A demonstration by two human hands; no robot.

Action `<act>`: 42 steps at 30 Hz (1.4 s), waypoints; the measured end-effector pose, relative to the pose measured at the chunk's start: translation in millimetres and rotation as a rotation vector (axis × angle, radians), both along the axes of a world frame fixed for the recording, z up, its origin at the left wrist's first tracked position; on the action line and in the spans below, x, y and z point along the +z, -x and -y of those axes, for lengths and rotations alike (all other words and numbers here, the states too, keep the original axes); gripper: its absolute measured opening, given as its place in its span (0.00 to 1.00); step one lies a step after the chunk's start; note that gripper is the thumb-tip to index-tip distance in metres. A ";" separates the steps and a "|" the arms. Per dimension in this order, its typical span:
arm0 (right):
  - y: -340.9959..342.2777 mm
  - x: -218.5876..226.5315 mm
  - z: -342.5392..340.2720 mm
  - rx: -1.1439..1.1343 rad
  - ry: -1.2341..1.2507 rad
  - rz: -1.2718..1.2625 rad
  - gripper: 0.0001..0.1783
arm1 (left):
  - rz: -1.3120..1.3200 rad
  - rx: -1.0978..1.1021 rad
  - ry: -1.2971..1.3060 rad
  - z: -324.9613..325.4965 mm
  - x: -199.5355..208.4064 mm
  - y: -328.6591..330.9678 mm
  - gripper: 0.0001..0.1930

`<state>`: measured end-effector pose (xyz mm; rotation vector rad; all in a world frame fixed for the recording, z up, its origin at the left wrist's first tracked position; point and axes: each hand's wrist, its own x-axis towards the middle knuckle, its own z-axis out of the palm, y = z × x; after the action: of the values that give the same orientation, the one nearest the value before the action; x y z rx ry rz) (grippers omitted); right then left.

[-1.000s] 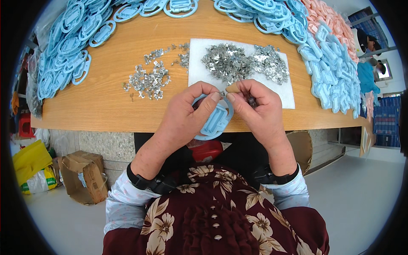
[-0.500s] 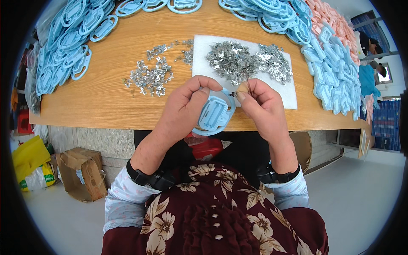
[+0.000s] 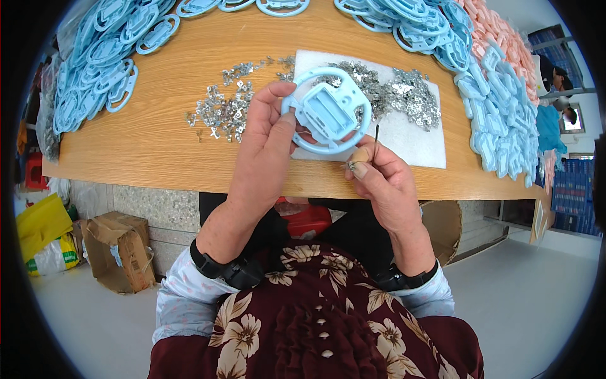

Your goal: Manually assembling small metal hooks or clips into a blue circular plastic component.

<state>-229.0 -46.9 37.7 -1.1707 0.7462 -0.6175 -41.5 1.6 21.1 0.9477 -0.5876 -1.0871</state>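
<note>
My left hand (image 3: 265,136) grips the left rim of a light blue plastic steering-wheel-shaped piece (image 3: 328,114), raised over the table's front part with its recessed rectangular frame showing. Just below and right of that piece is my right hand (image 3: 388,180), its thumb and forefinger pinching a small metal clip (image 3: 351,165). A thin dark rod-like tool (image 3: 377,134) sticks up from between the fingers of that hand; its lower part is hidden. Something tan, perhaps a finger cover, shows on the forefinger. Behind the wheel piece, silvery metal clips (image 3: 410,98) lie heaped on a white foam sheet (image 3: 426,155).
More loose clips (image 3: 224,110) lie on the wooden table (image 3: 158,139), left of the foam. Blue wheel pieces (image 3: 95,82) are piled at far left and far right. Blue oblong pieces (image 3: 499,126) and pink pieces (image 3: 495,38) fill the right side. A cardboard box (image 3: 120,252) stands on the floor.
My left hand has lifted the blue wheel piece up and away and turned its face more toward me. My right hand has drawn apart from its rim and moved slightly lower.
</note>
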 end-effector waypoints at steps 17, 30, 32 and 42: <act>30.5 10.0 24.5 0.153 0.271 -0.203 0.12 | 0.405 -0.616 -0.193 0.6 6.3 -28.9 0.26; 1.9 -9.9 17.8 -0.088 0.887 -0.538 0.13 | 0.281 -0.404 -0.242 -4.8 -11.5 -8.3 0.27; -1.9 -7.8 14.5 -0.106 0.956 -0.595 0.11 | 0.274 -0.410 -0.241 -4.3 -12.1 -8.1 0.27; -0.2 -0.8 1.8 -0.165 1.007 -0.725 0.11 | 0.252 -0.429 -0.235 -4.1 -13.1 -9.3 0.27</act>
<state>-228.7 -48.6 36.9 -2.3489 1.1986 -0.7322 -32.2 5.7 8.0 1.2066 -0.9128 -1.4522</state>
